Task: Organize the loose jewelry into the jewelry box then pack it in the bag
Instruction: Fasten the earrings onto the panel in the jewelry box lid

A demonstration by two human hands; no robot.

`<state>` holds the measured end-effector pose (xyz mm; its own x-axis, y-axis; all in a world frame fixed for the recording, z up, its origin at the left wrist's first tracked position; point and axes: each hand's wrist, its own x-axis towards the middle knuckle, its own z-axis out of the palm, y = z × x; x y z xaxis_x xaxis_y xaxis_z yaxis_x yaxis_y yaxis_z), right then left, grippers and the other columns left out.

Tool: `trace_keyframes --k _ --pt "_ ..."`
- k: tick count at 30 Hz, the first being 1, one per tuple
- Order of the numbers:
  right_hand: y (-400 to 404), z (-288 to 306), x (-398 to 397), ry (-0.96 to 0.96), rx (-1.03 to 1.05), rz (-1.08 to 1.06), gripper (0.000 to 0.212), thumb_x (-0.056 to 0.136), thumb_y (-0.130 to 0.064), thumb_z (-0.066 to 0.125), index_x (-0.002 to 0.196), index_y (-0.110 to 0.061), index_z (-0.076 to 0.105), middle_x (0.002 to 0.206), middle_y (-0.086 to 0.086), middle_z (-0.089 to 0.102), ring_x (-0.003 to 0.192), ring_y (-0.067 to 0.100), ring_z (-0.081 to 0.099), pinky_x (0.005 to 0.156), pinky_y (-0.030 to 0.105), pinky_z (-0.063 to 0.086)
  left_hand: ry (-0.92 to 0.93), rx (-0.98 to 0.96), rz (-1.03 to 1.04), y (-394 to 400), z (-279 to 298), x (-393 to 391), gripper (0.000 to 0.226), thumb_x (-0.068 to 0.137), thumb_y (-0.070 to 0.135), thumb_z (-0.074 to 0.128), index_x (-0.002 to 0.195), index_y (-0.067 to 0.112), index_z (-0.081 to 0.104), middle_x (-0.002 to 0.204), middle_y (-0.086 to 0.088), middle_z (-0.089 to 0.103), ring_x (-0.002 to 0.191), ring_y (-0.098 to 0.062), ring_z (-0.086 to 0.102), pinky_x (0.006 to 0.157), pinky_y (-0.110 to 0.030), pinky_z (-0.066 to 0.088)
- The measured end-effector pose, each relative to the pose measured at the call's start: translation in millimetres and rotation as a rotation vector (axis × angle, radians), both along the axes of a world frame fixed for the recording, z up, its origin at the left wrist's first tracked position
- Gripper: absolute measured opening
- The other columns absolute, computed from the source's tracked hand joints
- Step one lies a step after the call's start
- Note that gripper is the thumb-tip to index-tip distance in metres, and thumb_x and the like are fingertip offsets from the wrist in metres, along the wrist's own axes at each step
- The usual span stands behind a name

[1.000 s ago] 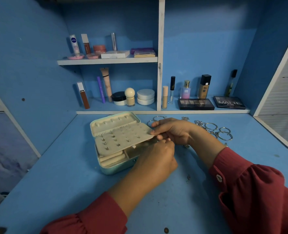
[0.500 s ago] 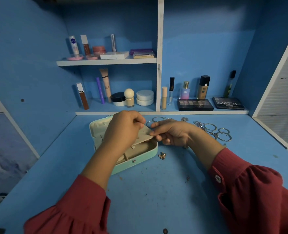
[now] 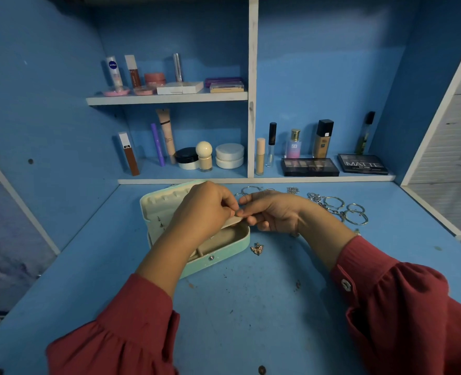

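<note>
A mint-green jewelry box (image 3: 218,251) lies open on the blue desk, its cream lid (image 3: 161,203) tipped back. A cream earring panel (image 3: 232,221) with studs is raised over the box. My left hand (image 3: 202,209) reaches across the box and pinches the panel's right edge. My right hand (image 3: 272,212) pinches the same edge from the right, fingertips meeting the left hand's. A small butterfly pendant (image 3: 257,249) lies on the desk just right of the box. Silver bangles and chains (image 3: 340,208) lie behind my right wrist. No bag is in view.
Cosmetics fill the shelves behind: bottles, tubes, jars (image 3: 229,155) and two dark palettes (image 3: 309,167) on the lower shelf. A white upright divider (image 3: 252,87) splits the shelves. Blue side walls close in the desk (image 3: 251,320) left and right.
My left hand rose from the box's front right corner and crossed over the box to the panel's edge beside my right hand. The butterfly pendant, hidden before, now shows.
</note>
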<state>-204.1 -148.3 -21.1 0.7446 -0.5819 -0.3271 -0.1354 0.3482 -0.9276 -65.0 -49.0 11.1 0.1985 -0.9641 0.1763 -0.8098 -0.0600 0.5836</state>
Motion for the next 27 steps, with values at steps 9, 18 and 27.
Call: trace_keyframes --k 9,18,27 --pt "-2.2 -2.6 0.0 -0.017 0.016 -0.001 0.025 0.088 0.007 0.057 0.089 -0.018 0.053 0.073 0.004 0.058 0.047 0.003 0.058 0.036 0.011 0.036 -0.041 0.057 -0.105 -0.2 9.3 6.4 0.021 0.079 0.008 0.073 0.077 0.029 0.076 0.082 0.007 0.07 0.08 -0.01 0.063 0.08 -0.026 0.05" --pt "-1.7 -2.8 0.2 -0.027 0.013 -0.005 0.025 0.086 0.006 0.059 0.09 -0.018 0.052 0.065 0.001 0.064 0.046 0.003 0.056 0.036 0.011 0.034 0.069 -0.026 -0.191 -0.3 6.2 12.3 0.028 0.079 0.0 0.067 0.076 0.027 0.059 0.071 0.001 0.067 0.064 -0.008 0.059 0.074 -0.037 0.053" --pt "-2.7 -5.8 1.1 -0.046 0.019 0.003 0.027 0.086 0.006 0.059 0.096 -0.017 0.052 0.075 0.003 0.058 0.047 0.003 0.056 0.036 0.011 0.036 -0.092 -0.04 -0.228 -2.6 3.0 7.6 0.027 0.082 0.001 0.059 0.082 0.028 0.053 0.075 0.006 0.065 0.072 -0.012 0.06 0.072 -0.037 0.053"
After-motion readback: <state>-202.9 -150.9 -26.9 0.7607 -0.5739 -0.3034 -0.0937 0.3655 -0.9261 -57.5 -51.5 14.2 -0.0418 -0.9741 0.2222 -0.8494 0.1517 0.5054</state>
